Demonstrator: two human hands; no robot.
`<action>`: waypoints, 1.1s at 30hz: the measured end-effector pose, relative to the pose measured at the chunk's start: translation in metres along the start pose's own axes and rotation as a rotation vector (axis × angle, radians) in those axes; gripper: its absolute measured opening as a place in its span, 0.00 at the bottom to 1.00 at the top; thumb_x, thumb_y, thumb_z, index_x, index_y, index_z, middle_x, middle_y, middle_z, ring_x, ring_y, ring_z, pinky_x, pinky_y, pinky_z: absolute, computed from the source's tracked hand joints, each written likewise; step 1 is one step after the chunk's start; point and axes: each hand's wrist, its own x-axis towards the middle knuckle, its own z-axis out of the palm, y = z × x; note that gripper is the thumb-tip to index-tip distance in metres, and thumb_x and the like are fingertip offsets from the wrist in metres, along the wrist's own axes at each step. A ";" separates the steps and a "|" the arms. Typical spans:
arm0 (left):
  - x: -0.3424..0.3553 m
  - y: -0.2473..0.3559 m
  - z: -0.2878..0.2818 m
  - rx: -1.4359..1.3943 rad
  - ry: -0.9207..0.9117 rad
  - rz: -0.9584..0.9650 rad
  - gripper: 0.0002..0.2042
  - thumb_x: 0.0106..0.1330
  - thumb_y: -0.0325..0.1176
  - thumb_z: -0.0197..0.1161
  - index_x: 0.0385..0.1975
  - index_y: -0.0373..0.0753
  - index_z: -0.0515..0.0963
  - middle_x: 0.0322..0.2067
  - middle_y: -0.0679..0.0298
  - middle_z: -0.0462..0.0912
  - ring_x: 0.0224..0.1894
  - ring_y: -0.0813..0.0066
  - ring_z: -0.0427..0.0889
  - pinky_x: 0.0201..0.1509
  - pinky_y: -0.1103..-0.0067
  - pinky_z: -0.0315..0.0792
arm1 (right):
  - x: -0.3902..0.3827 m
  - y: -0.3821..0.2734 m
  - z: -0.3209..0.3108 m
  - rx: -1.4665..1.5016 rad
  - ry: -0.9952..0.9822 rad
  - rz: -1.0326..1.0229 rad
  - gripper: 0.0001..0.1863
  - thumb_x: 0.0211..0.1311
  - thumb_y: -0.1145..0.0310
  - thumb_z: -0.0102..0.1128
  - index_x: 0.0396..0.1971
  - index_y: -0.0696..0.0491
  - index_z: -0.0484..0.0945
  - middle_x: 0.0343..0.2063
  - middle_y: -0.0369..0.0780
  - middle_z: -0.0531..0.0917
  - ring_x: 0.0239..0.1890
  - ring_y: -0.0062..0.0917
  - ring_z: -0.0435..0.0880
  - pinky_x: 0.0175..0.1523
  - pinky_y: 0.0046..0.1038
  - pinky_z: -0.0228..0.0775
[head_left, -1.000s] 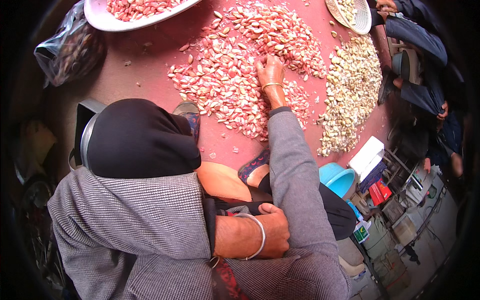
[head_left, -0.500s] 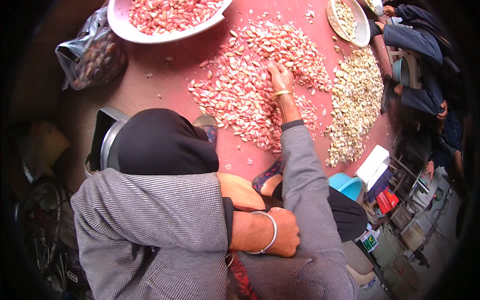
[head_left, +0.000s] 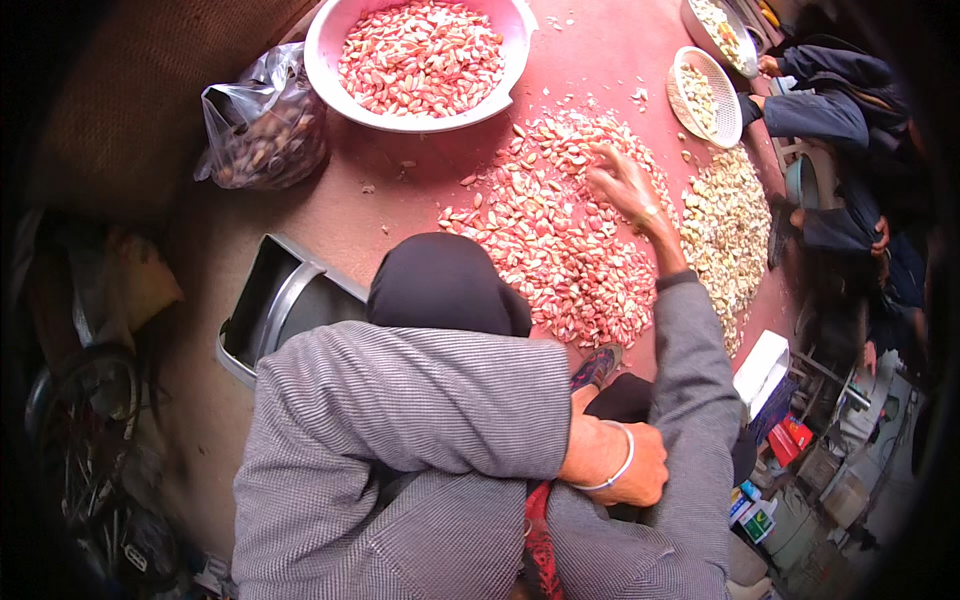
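Observation:
My right hand (head_left: 624, 192), with a gold bangle at the wrist, is over the upper right part of a spread pile of pink-and-white kernels (head_left: 560, 250). Its fingers are stretched out and apart, and I see nothing held in them. My left hand (head_left: 635, 465), wearing a silver bangle, lies curled against my right sleeve, low in front of my body. Whatever its folded fingers may hold is hidden. Right of the pink pile stretches a heap of cream-coloured kernels (head_left: 725, 235).
A pale basin (head_left: 420, 123) of pink kernels and a clear bag (head_left: 265, 135) of brown pieces stand at upper left. A metal container (head_left: 240, 330) is by my knee. At upper right are a sieve basket (head_left: 730, 125) and a seated person (head_left: 815, 115).
My right hand has moved right and its fingers have opened out from a bunched shape. My left hand stays curled by the right sleeve. The view has shifted, showing more of the basin.

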 end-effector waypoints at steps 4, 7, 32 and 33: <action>0.007 0.001 -0.017 0.051 -0.178 -0.051 0.07 0.48 0.35 0.67 0.24 0.41 0.85 0.27 0.59 0.86 0.32 0.55 0.87 0.31 0.62 0.80 | -0.065 0.015 -0.063 -0.038 -0.045 0.271 0.16 0.65 0.68 0.61 0.51 0.56 0.78 0.29 0.33 0.82 0.28 0.15 0.79 0.30 0.20 0.72; 0.012 -0.003 -0.030 0.162 -0.081 -0.064 0.08 0.50 0.34 0.64 0.27 0.40 0.85 0.27 0.58 0.86 0.32 0.58 0.87 0.29 0.62 0.80 | -0.085 -0.001 -0.111 -0.240 -0.001 0.277 0.19 0.67 0.65 0.57 0.56 0.53 0.76 0.33 0.34 0.82 0.32 0.16 0.81 0.35 0.21 0.75; 0.020 0.116 -0.111 0.339 0.905 -0.944 0.11 0.71 0.32 0.61 0.42 0.28 0.82 0.26 0.61 0.84 0.29 0.78 0.83 0.37 0.84 0.75 | -0.419 0.391 0.077 0.746 0.547 0.810 0.13 0.69 0.71 0.56 0.51 0.55 0.79 0.34 0.37 0.84 0.32 0.15 0.82 0.35 0.18 0.75; 0.027 0.118 -0.109 0.344 0.883 -0.949 0.11 0.71 0.32 0.61 0.42 0.28 0.82 0.26 0.61 0.84 0.29 0.78 0.83 0.38 0.84 0.75 | -0.429 0.392 0.087 0.752 0.557 0.837 0.13 0.69 0.71 0.56 0.51 0.55 0.79 0.34 0.37 0.84 0.32 0.15 0.81 0.35 0.18 0.75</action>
